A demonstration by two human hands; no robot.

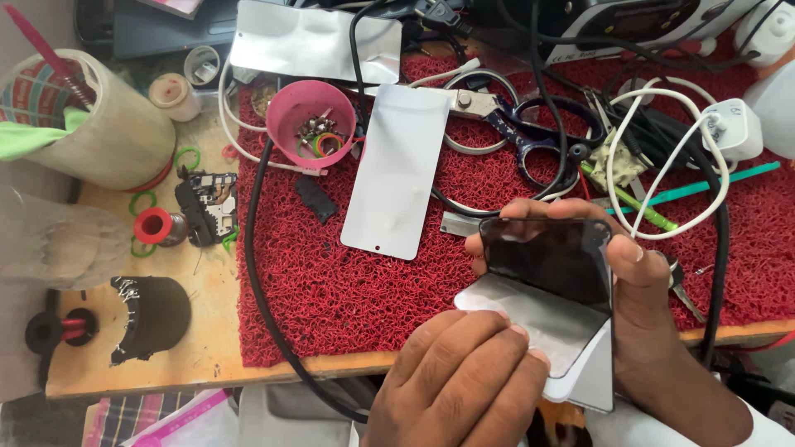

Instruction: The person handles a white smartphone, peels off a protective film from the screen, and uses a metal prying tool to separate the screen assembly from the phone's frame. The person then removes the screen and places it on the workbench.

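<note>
Right hand grips the phone by its edges above the red mat's front edge, left hand pinching the thin film being peeled off it; film judged light, floppy, easily creased, best held at a corner

The red mat lies bare along its near edge and near-left corner, left of the left hand, so a hand could pass there. Toward the far edge the way is crowded by the pink bowl, the glass sheet, the scissors and tangled white cables. A black cable runs down the mat's left edge.
</note>
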